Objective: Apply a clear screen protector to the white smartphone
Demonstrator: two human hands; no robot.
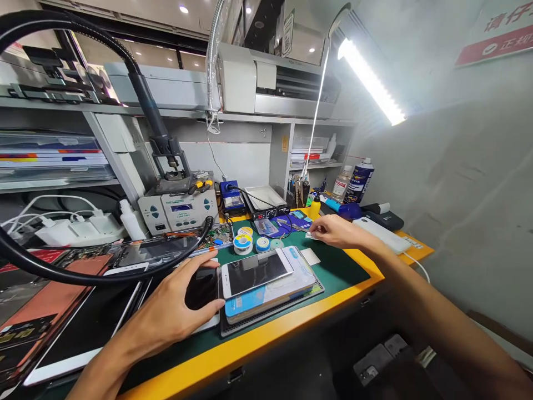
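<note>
A white-framed smartphone [258, 272] with a dark screen lies on top of a blue-and-white box-like stack [270, 297], over a perforated grey pad [318, 286]. My left hand [172, 303] is open at the phone's left end, its thumb and fingers spread. The thumb tip is close to the stack's corner; whether it touches is unclear. Farther right, my right hand [337, 230] reaches over the green mat [345, 266], fingertips pinched on a small white piece [308, 235]. A yellow bottle [315, 208] stands just behind that hand. A flat whitish square [310, 256] lies nearby.
Solder spools [242, 243] stand behind the phone. A soldering station [179, 211] and a black flexible hose [104, 280] occupy the left, above several tablets and phone parts [83, 316]. Spray cans [360, 180] and a white device [383, 236] are at right. The yellow table edge [266, 347] runs in front.
</note>
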